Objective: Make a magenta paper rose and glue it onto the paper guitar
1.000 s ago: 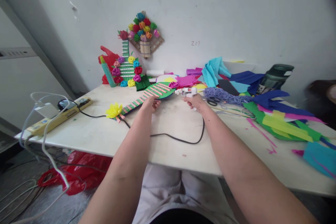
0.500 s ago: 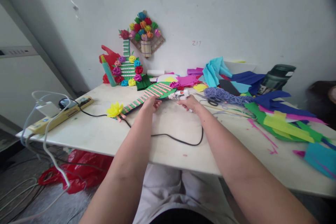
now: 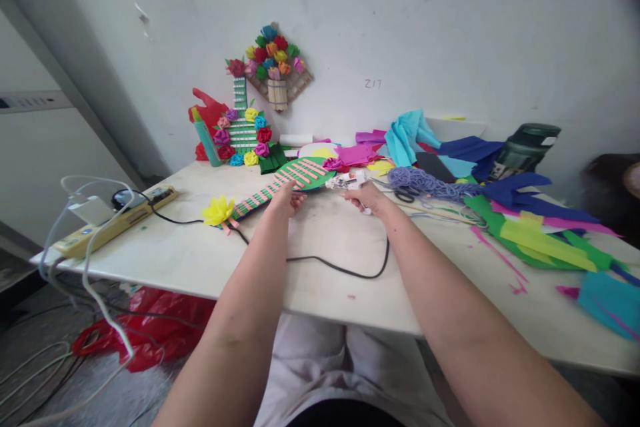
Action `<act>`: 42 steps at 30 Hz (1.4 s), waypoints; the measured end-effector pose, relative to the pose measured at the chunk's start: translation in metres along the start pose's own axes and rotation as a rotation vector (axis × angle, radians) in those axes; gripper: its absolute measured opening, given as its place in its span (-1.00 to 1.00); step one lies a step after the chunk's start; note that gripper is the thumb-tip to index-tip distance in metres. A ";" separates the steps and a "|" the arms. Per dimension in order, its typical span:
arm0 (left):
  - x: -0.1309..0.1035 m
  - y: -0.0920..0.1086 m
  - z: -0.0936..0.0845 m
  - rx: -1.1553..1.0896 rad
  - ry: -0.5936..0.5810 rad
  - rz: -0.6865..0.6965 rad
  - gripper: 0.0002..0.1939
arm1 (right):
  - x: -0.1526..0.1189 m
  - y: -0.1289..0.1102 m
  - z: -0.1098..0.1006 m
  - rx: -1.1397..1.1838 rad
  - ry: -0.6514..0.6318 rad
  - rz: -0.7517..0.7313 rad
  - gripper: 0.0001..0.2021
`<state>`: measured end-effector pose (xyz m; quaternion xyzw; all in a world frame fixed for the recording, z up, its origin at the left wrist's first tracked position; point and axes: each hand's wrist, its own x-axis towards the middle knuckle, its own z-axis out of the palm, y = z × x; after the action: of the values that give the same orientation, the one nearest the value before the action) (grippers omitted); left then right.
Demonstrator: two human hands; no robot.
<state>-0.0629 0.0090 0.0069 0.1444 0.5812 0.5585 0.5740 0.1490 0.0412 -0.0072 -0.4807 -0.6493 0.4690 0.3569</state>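
A green guitar-shaped craft (image 3: 265, 195) with pink strips lies slantwise on the table. Its narrow end carries a yellow flower (image 3: 219, 211), and a magenta flower (image 3: 333, 164) sits at its wide end. My left hand (image 3: 289, 200) is closed on the craft's near edge, about mid-length. My right hand (image 3: 364, 197) grips a white glue gun (image 3: 354, 180), whose nozzle points left, close to the craft's wide end. A black cord (image 3: 345, 272) loops over the table between my forearms.
A power strip (image 3: 120, 223) lies at the left. A finished guitar craft (image 3: 243, 133) and glue bottle (image 3: 207, 140) stand behind. Scissors (image 3: 406, 195), purple yarn (image 3: 430, 183), coloured paper (image 3: 550, 240) and a dark green bottle (image 3: 525, 150) are at the right.
My right hand and the glue gun have shifted slightly to the right, away from the magenta flower. My left hand stays at the craft's edge.
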 end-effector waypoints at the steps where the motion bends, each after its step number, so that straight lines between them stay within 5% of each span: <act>1: 0.000 0.001 -0.001 -0.002 0.015 0.006 -0.75 | -0.001 -0.001 0.002 -0.005 -0.003 0.001 -0.84; 9: 0.000 0.001 -0.007 -0.113 0.040 0.021 -0.93 | -0.005 -0.009 0.013 -0.039 -0.009 -0.022 -0.80; 26: 0.006 -0.006 -0.005 -0.234 0.168 0.199 -0.87 | 0.001 -0.003 0.019 -0.039 0.053 -0.037 -0.77; 37: 0.034 -0.003 -0.021 -0.574 0.210 0.552 -0.90 | -0.004 -0.008 0.019 -0.011 0.068 -0.035 -0.75; 42: 0.039 0.000 -0.025 -0.600 0.149 0.694 -0.67 | -0.005 -0.008 0.019 0.004 0.062 -0.059 -0.74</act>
<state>-0.0960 0.0288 -0.0199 0.1171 0.3509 0.8699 0.3262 0.1309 0.0307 -0.0050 -0.4750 -0.6509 0.4441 0.3917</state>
